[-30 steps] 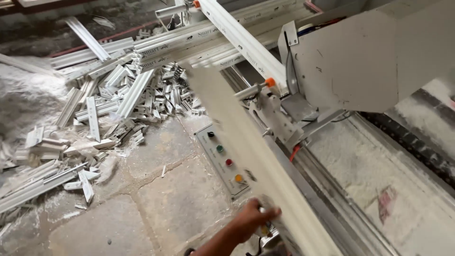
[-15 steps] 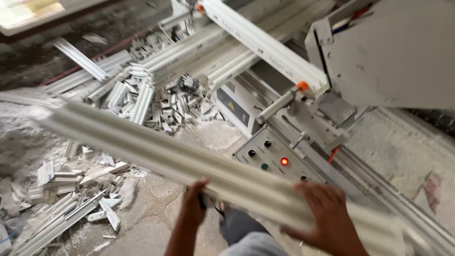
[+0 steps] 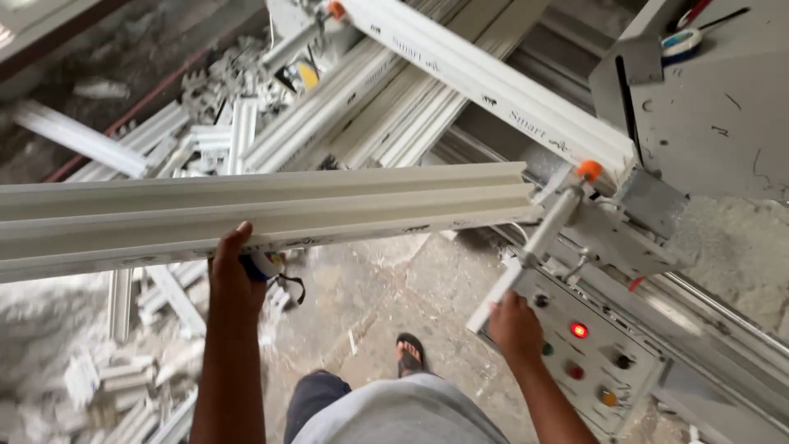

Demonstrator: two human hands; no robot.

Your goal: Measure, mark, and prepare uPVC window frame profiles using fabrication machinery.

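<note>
Your left hand point(image 3: 234, 275) is gripping the long white profile point(image 3: 271, 210) from below, holding it level across your front. Your right hand point(image 3: 514, 322) is closing around the lower end of the white lever point(image 3: 534, 247), right above the button panel point(image 3: 596, 358).

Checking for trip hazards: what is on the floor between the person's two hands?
In the head view, between the left hand and right hand lies dusty floor, with the person's sandalled foot on it.
</note>
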